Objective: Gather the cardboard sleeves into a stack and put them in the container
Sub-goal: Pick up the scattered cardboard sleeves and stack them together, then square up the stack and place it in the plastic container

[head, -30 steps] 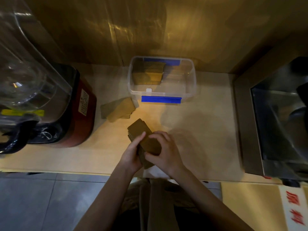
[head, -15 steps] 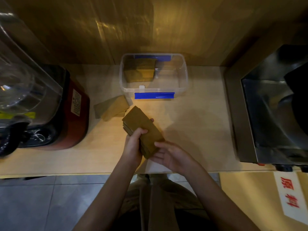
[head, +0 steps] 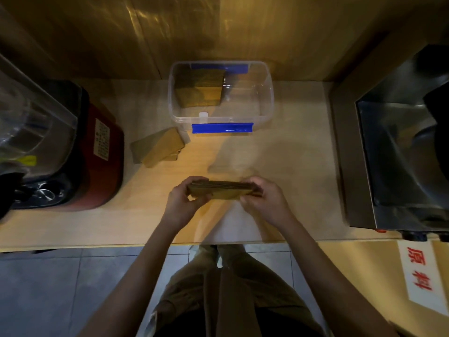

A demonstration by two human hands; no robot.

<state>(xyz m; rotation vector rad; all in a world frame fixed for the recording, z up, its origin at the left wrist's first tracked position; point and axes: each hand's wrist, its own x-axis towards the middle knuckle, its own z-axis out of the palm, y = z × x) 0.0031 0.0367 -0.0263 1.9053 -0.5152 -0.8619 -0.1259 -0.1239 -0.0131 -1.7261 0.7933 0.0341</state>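
A white sign (head: 419, 271) at lower right reads "原料" in red.

You stand at a pale wood counter (head: 291, 171) set against a glossy wood-panel wall (head: 218, 32) that catches warm yellow glare. Left sits a red blender base (head: 102, 166) under a clear jug (head: 31, 122); right, a steel appliance (head: 393, 154). Below the counter edge lies grey tile floor (head: 48, 288), and a white sign (head: 418, 273) with red characters.
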